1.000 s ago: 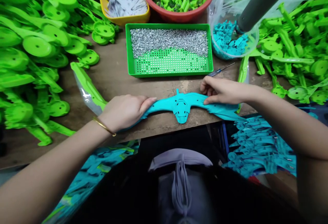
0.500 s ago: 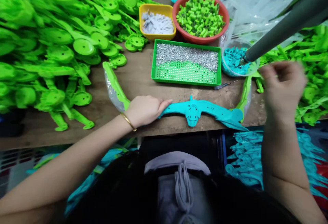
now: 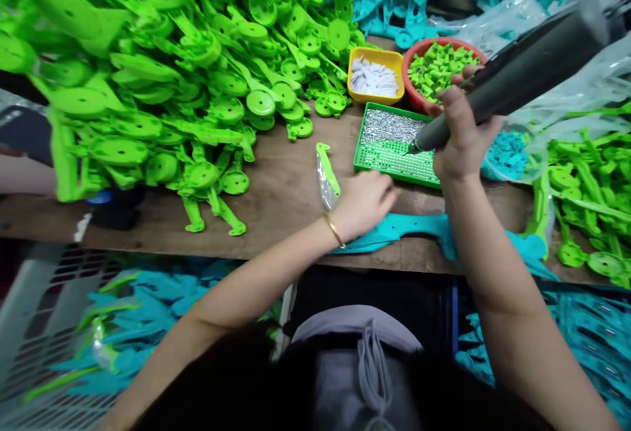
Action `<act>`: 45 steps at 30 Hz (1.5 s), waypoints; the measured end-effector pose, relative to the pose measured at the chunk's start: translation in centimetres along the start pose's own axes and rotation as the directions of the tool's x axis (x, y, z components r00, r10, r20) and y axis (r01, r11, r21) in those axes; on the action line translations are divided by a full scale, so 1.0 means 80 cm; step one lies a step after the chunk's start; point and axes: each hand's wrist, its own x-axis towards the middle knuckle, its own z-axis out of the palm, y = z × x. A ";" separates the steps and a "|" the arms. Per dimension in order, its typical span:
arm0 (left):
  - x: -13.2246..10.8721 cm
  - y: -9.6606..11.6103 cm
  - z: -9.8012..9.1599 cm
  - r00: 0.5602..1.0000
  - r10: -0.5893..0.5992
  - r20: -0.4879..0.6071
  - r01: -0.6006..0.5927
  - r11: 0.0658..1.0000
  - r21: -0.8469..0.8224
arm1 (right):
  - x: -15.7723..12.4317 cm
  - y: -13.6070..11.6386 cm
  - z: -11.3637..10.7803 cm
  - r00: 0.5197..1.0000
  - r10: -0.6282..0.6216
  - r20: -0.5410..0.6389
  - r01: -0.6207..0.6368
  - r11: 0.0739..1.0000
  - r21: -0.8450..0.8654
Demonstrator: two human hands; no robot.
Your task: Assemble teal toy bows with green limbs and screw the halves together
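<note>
My right hand (image 3: 463, 135) is wrapped round a dark grey electric screwdriver (image 3: 522, 69), whose thin tip points down left over the green screw tray (image 3: 394, 171). The tray is perforated and holds a heap of small silver screws (image 3: 392, 129). My left hand (image 3: 365, 202) is over the left part of a teal plastic bow-shaped piece (image 3: 414, 224), fingers curled together; what they hold, if anything, is hidden. A bright green arm (image 3: 329, 178) in clear wrap sticks up beyond that hand. Another green arm (image 3: 539, 211) stands at the piece's right end. My right forearm hides part of the teal piece.
Green plastic parts (image 3: 197, 89) are heaped on the left, more (image 3: 596, 201) on the right. Behind the tray stand a yellow bowl (image 3: 377, 96) of white pieces, a red bowl (image 3: 411, 89) of green pieces and a clear tub (image 3: 542, 161) of teal bits. Another person's arm (image 3: 24, 175) shows at left.
My right hand has taken hold of the hanging screwdriver and brought it left over the tray. My left hand has shifted up slightly from the teal piece. The view has swung left.
</note>
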 end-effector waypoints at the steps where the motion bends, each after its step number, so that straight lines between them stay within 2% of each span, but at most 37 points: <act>1: 0.000 -0.021 -0.008 0.992 -0.080 -0.094 0.081 0.997 0.011 | -0.004 0.000 0.014 0.998 0.051 0.028 -0.049 0.998 -0.050; 3: 0.001 -0.061 -0.023 0.920 -0.276 -0.279 0.299 0.953 0.042 | -0.012 0.002 0.038 0.989 0.145 0.041 -0.135 0.974 -0.183; 5: 0.004 -0.093 -0.031 0.871 -0.385 -0.305 0.417 0.908 0.045 | -0.017 0.006 0.055 0.979 0.202 0.029 -0.182 0.930 -0.320; 9: 0.009 -0.118 -0.029 0.865 -0.473 -0.164 0.468 0.881 -0.071 | -0.025 0.018 0.072 0.976 0.214 0.049 -0.163 0.856 -0.491; 13: 0.011 -0.124 -0.020 0.845 -0.502 -0.184 0.398 0.821 -0.410 | -0.029 0.021 0.072 0.977 0.204 0.057 -0.141 0.826 -0.546; 15: 0.011 -0.128 -0.019 0.838 -0.530 -0.129 0.328 0.678 -0.658 | -0.030 0.019 0.070 0.976 0.204 0.081 -0.128 0.830 -0.543; 17: 0.011 -0.129 -0.021 0.829 -0.559 0.010 0.293 0.419 -0.859 | -0.030 0.016 0.069 0.969 0.219 0.112 -0.121 0.822 -0.556; 19: 0.011 -0.128 -0.027 0.807 -0.568 0.160 0.301 0.164 -0.939 | -0.030 0.015 0.068 0.960 0.251 0.122 -0.129 0.787 -0.604; 20: 0.011 -0.128 -0.030 0.796 -0.565 0.218 0.315 0.079 -0.946 | -0.030 0.016 0.067 0.957 0.263 0.123 -0.132 0.772 -0.622; 22: 0.012 -0.126 -0.035 0.780 -0.559 0.281 0.336 -0.005 -0.942 | -0.031 0.017 0.066 0.958 0.259 0.121 -0.131 0.773 -0.621; 30: 0.014 -0.126 -0.035 0.775 -0.553 0.308 0.314 -0.086 -0.946 | -0.031 0.014 0.066 0.965 0.218 0.145 -0.112 0.844 -0.524; 32: 0.014 -0.127 -0.036 0.776 -0.548 0.313 0.320 -0.086 -0.943 | -0.032 0.013 0.068 0.971 0.197 0.136 -0.101 0.853 -0.512; 37: 0.014 -0.129 -0.036 0.775 -0.555 0.303 0.332 -0.051 -0.942 | -0.035 0.021 0.071 0.968 0.201 0.153 -0.071 0.796 -0.601; 41: 0.014 -0.129 -0.034 0.775 -0.558 0.296 0.327 -0.046 -0.944 | -0.035 0.023 0.072 0.974 0.190 0.126 -0.088 0.825 -0.558; 45: 0.015 -0.129 -0.033 0.774 -0.560 0.296 0.329 -0.044 -0.943 | -0.034 0.019 0.072 0.960 0.240 0.148 -0.130 0.842 -0.523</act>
